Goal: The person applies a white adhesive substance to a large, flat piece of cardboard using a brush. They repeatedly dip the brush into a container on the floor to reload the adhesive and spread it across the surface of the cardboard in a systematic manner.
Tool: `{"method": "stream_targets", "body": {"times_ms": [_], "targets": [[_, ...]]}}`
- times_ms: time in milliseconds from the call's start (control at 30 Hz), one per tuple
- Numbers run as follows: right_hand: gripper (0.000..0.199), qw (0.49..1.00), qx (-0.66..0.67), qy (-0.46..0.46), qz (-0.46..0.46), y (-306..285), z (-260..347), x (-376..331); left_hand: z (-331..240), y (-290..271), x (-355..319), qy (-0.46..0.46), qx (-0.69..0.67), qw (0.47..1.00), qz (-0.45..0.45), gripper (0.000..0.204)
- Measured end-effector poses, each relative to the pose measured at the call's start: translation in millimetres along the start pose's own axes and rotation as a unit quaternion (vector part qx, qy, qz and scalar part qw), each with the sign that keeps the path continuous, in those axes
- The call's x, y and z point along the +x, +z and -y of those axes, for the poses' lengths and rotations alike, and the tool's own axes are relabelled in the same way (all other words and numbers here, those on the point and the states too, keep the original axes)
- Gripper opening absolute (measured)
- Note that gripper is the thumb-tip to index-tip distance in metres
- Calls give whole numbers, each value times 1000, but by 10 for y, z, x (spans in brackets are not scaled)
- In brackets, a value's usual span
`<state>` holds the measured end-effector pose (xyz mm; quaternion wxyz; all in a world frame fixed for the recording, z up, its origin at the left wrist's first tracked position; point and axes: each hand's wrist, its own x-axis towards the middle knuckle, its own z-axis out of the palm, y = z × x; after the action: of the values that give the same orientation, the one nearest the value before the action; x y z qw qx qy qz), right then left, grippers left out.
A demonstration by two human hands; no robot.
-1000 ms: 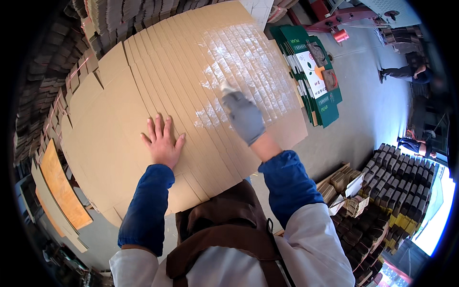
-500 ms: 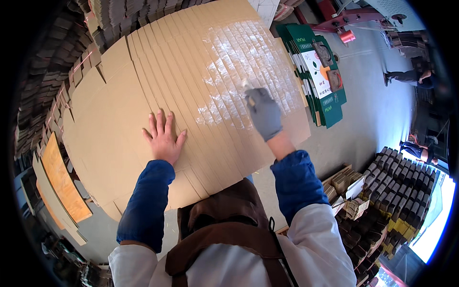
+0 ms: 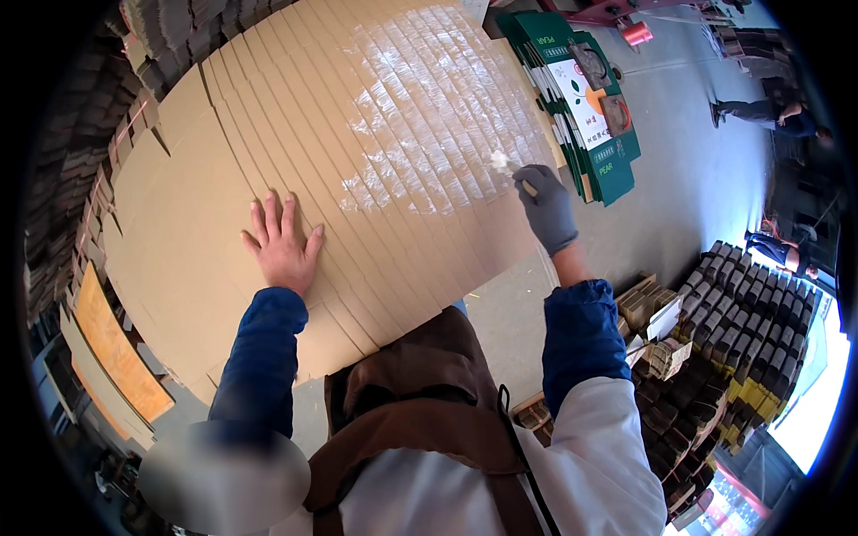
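Observation:
Brown cardboard sheets [image 3: 206, 250] lie fanned out in front of me, their edges overlapping in long strips. A wet, shiny white coating [image 3: 420, 107] covers the strips on the right-hand side. My left hand [image 3: 284, 246], bare, presses flat on the cardboard with its fingers spread. A grey glove covers my right hand [image 3: 547, 210], which is closed around the short handle of a brush [image 3: 501, 162]. White, glue-like stuff clings to the bristles, which are at the right edge of the coated strips. Whether they touch the cardboard I cannot tell.
Flat green and white cartons [image 3: 581, 107] lie stacked at the right, with dark weights on top. Cardboard bundles [image 3: 170, 45] stand at the far left, above an orange-brown board [image 3: 121, 348]. More stacks [image 3: 742, 313] and two people are at the right.
My right hand has moved right and slightly down with the brush, from the middle of the coated area to its right edge. My left hand stays flat on the cardboard.

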<state>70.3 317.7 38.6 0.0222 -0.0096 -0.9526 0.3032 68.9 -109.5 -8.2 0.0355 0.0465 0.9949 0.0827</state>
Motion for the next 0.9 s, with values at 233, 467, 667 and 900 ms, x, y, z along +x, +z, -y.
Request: {"method": "stream_targets", "body": {"times_ms": [233,467,667,900], "targets": [[21,991,-44,-51,114,74,486,-297,35,31,6,2,14,1000,-8,70],[17,989,-73,-82,103,85,488,-376,82,102,-27,8,12,1000,-20,72],[19,995,-50,-68,45,-153,444,-301,53,79,-9,6,10,1000,-15,72],[22,992,-91,-54,69,-161,260,-305,91,102,-4,7,17,1000,-19,72]]}}
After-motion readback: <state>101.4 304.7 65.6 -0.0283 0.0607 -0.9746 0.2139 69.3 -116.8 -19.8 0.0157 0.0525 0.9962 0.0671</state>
